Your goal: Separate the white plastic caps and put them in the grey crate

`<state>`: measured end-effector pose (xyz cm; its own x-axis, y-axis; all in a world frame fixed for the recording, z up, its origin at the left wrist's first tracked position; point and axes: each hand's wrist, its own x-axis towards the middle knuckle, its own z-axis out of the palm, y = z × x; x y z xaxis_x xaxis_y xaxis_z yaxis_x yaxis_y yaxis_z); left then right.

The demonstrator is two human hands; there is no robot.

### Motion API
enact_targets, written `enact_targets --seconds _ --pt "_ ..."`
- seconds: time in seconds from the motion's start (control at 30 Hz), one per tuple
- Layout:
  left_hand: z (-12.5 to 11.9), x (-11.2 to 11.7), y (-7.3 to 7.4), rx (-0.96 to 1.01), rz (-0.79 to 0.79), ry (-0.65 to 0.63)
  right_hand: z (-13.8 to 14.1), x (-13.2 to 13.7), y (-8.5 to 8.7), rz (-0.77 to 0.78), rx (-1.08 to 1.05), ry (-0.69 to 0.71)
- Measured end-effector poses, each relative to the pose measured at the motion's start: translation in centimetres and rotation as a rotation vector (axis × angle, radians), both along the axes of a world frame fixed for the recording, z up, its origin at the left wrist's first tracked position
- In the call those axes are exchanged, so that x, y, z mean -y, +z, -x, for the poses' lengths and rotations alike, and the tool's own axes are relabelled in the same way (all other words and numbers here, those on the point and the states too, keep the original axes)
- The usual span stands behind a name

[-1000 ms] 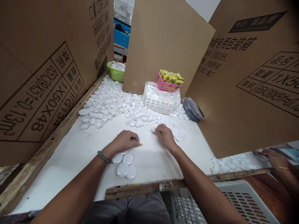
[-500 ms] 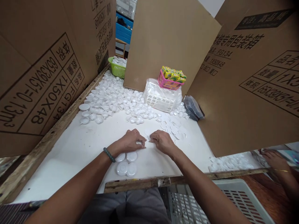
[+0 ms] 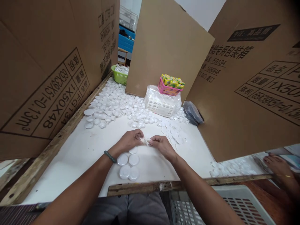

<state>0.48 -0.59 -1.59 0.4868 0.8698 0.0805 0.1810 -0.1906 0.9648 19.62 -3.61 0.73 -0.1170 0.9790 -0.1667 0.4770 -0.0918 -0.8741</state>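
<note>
My left hand (image 3: 130,140) and my right hand (image 3: 159,144) meet over the white table (image 3: 77,153), fingertips pinched together on one small white plastic piece (image 3: 144,141) between them. Just below my left hand lie several round white lids (image 3: 128,165) in a small cluster. A wide heap of white plastic caps (image 3: 112,104) covers the far half of the table. Flat white discs (image 3: 174,132) lie scattered to the right of my right hand.
Tall cardboard boxes (image 3: 47,72) wall in the table on the left, back and right. A green basket (image 3: 120,76), a clear bag of white parts (image 3: 161,103) topped by a pink basket (image 3: 169,88), and a dark bag (image 3: 192,112) stand at the back. Another person's hand (image 3: 276,164) rests at far right.
My two hands have come together from apart. The right hand brought a small white piece over to the left hand, and both now pinch it.
</note>
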Motion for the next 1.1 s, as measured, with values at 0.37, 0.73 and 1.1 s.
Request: enact_targets --seconds 0.37,0.73,1.1 --pt "0.1 -0.8 -1.4 0.046 0.399 0.138 1.8 0.8 -1.8 -0.302 0.187 0.150" --pt "-0.2 -1.5 -0.1 -0.071 0.617 0.181 1.2 -1.6 -1.3 -0.189 0.246 0.273" --pt "0.4 -1.0 -1.0 0.123 0.512 0.094 2.5 0.3 -2.6 -0.146 0.068 0.009"
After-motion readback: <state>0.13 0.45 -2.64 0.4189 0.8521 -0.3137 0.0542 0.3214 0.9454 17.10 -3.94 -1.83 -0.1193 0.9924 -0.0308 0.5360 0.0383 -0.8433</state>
